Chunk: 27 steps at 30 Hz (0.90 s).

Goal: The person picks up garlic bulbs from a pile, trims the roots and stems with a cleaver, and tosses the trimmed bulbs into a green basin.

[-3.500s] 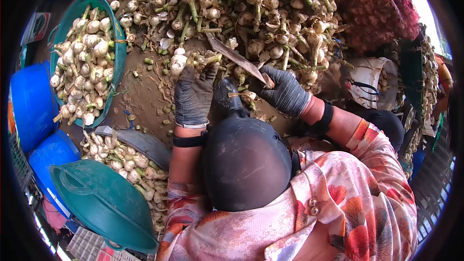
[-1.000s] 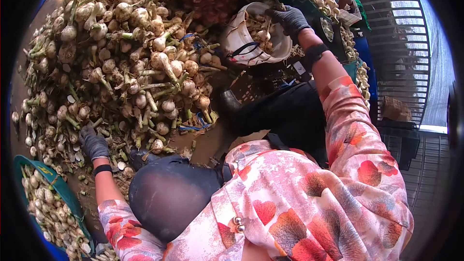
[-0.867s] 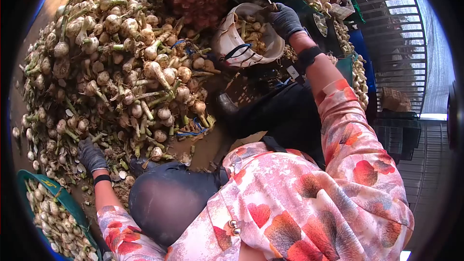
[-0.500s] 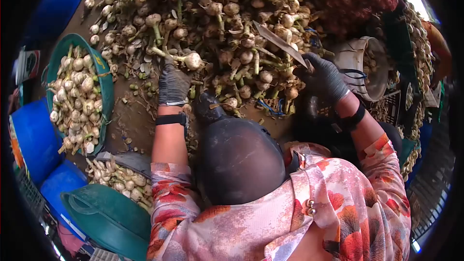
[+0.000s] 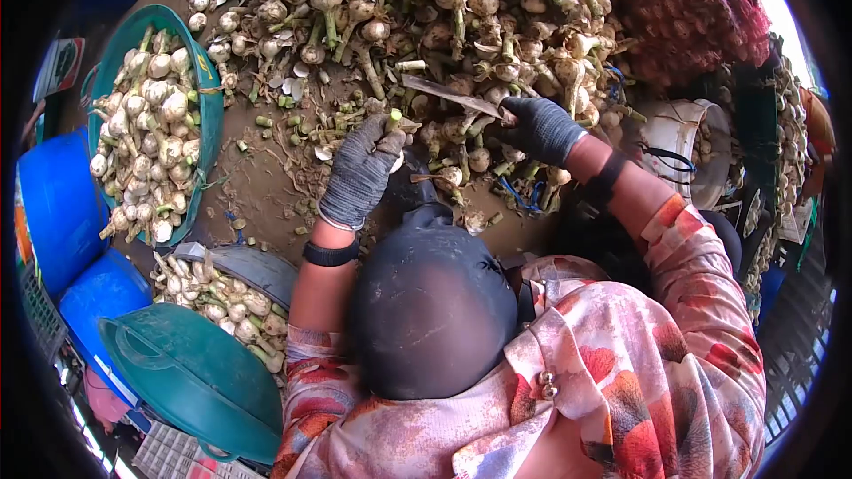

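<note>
My left hand, in a grey knit glove, is closed around a garlic bulb. Its short green-white stem end sticks up past the fingers, and a bit of white shows under them; the glove hides the rest. My right hand, gloved alike, grips a knife by its handle. The blade points left, its tip above and right of the stem end, apart from it. A pale cut piece of stem shows just above the tip. Beyond both hands spreads a heap of garlic with stems.
At the left stands a green basket full of trimmed garlic, with blue tubs beside it. More garlic lies near an empty green basin. A white bucket and a red mesh sack are at the right. Stem scraps litter the floor.
My left hand has drawn back from the heap with the garlic, turning its stem end upward. My right hand has brought the knife left, closer to it. The long stem is now short.
</note>
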Available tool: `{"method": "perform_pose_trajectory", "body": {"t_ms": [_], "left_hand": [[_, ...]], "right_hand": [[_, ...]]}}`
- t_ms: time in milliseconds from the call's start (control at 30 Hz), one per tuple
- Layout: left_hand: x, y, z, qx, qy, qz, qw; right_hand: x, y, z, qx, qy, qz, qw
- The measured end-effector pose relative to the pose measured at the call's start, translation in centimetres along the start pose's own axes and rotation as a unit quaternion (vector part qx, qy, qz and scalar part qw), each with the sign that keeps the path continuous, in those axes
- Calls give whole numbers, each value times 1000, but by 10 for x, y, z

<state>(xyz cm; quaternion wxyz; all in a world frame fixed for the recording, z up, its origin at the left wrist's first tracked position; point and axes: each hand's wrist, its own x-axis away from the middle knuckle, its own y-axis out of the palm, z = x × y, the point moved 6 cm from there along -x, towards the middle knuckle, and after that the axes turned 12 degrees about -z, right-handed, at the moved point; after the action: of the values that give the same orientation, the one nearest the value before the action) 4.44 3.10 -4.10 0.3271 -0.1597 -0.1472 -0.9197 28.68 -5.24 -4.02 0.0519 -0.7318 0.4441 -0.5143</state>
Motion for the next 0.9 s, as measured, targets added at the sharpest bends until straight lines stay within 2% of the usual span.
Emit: {"method": "perform_pose_trajectory", "body": {"t_ms": [100,200,267,333,400,467,500,600,633,700,733,767,800,833,867,900], "left_hand": [[-6,5,0,-144,-21,-47,988],[-14,27,22,-179,71,-109,975],[-5,25,34,-110,112,-100,983],[0,5,20,-15,183,-72,980],[0,2,13,7,186,-54,981],[1,4,10,31,187,-39,981],[0,6,9,74,181,-43,980],[-2,11,9,175,177,-37,968],[-10,7,0,14,200,-16,980],[-11,3,-3,-77,177,10,981],[-9,2,-4,-121,163,21,979],[-7,-1,-9,-187,112,38,975],[-10,0,-14,-34,113,8,993],[-13,2,-21,119,111,-21,987],[-13,9,-13,270,103,-49,956],[-3,6,-6,132,47,29,990]], "right_hand": [[15,-10,-41,-152,-92,61,982],[2,-16,-88,-270,-197,124,934],[-6,-16,-100,-290,-178,108,934],[-7,-13,-95,-410,-54,58,909],[-28,17,-81,-577,-110,13,809],[-24,40,-90,-727,-82,-65,679],[-22,53,-88,-751,-11,-92,654],[1,37,-106,-710,37,-87,698],[-10,47,-86,-626,74,-129,766],[-22,49,-66,-462,-31,-5,886],[-19,40,-69,-369,-81,58,924],[-13,34,-66,-309,-102,82,942],[-5,27,-62,-247,-123,104,956],[6,17,-64,-184,-143,125,964],[16,9,-70,-123,-161,144,969],[24,3,-77,-39,-148,139,978]]}}
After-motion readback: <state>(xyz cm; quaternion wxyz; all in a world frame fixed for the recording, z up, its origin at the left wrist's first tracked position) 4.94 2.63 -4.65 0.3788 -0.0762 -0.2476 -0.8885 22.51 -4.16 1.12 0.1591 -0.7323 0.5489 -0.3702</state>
